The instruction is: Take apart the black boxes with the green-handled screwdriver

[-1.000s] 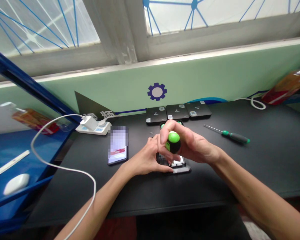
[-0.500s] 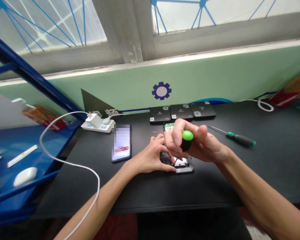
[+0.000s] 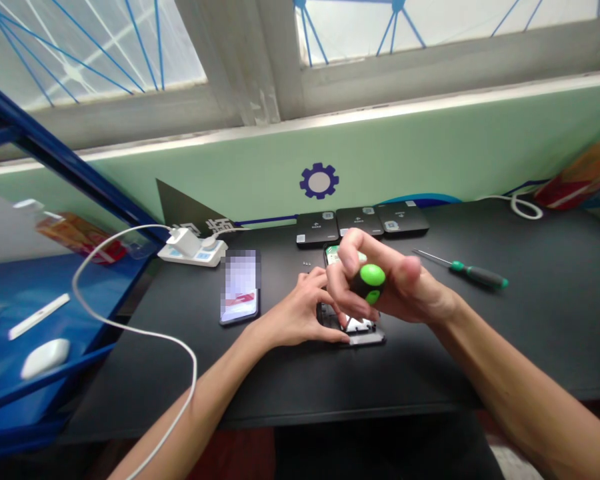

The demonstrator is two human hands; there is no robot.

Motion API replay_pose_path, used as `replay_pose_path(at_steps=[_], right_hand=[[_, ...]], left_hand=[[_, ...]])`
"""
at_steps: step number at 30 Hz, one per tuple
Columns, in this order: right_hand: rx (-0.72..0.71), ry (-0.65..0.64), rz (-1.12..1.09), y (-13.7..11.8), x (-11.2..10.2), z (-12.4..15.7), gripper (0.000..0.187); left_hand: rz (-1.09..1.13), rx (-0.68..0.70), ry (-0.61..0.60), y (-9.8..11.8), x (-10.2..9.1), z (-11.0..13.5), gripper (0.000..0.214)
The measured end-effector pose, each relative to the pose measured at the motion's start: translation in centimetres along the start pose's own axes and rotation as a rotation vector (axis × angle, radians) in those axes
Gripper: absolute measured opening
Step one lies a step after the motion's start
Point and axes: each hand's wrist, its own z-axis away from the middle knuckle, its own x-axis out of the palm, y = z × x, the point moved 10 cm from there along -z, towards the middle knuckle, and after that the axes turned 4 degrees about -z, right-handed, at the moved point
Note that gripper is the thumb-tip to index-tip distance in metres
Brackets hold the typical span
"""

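Note:
My right hand (image 3: 395, 283) is closed round a screwdriver with a green-capped black handle (image 3: 371, 281), held upright over an opened black device (image 3: 363, 331) on the black table (image 3: 480, 347). The tip is hidden behind my fingers. My left hand (image 3: 300, 313) rests against the device's left edge, thumb along its near side and fingers pinched against it, steadying it. A green part of the device (image 3: 334, 253) shows just beyond my right hand.
Three black device covers (image 3: 360, 223) lie in a row at the back. A second green-handled screwdriver (image 3: 467, 271) lies to the right. A phone (image 3: 240, 293) lies left of my hands, near small screws (image 3: 307, 264). A white power strip (image 3: 193, 252) and cable (image 3: 130, 330) sit left.
My right hand has tilted the screwdriver handle to the right and turned it slightly. The left hand stays on the device. The view has shifted a little.

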Motion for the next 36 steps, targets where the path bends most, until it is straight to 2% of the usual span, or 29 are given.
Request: replay_pose_path(at_steps=[4,9,11,15,19,27,33,36], right_hand=[[0.006,0.027,-0.010,-0.1,-0.4,0.0,0.020],[-0.003,0.001,-0.016,0.1,-0.5,-0.1,0.051],[-0.006,0.005,-0.021,0.3,-0.5,-0.1,0.056],[-0.005,0.048,-0.022,0.1,-0.7,0.0,0.042],[-0.004,0.070,-0.024,-0.3,-1.0,0.0,0.027],[0.015,0.067,-0.011,0.1,-1.1,-0.3,0.062],[0.013,0.095,-0.049,-0.2,-1.3,-0.2,0.034],[0.007,0.102,-0.016,-0.5,-1.3,-0.2,0.038]], left_hand=[[0.021,-0.013,0.007,0.0,-0.1,0.0,0.033],[0.027,-0.030,0.002,-0.2,0.0,0.1,0.031],[0.032,-0.021,-0.002,-0.2,0.0,0.1,0.029],[0.017,-0.001,-0.008,0.1,0.1,0.1,0.029],[-0.060,0.010,0.041,0.5,-0.3,0.4,0.032],[-0.125,0.008,0.024,0.8,-0.3,0.5,0.030],[-0.131,-0.030,-0.025,1.1,0.0,0.3,0.022],[-0.131,-0.057,-0.022,0.8,0.1,0.3,0.026]])
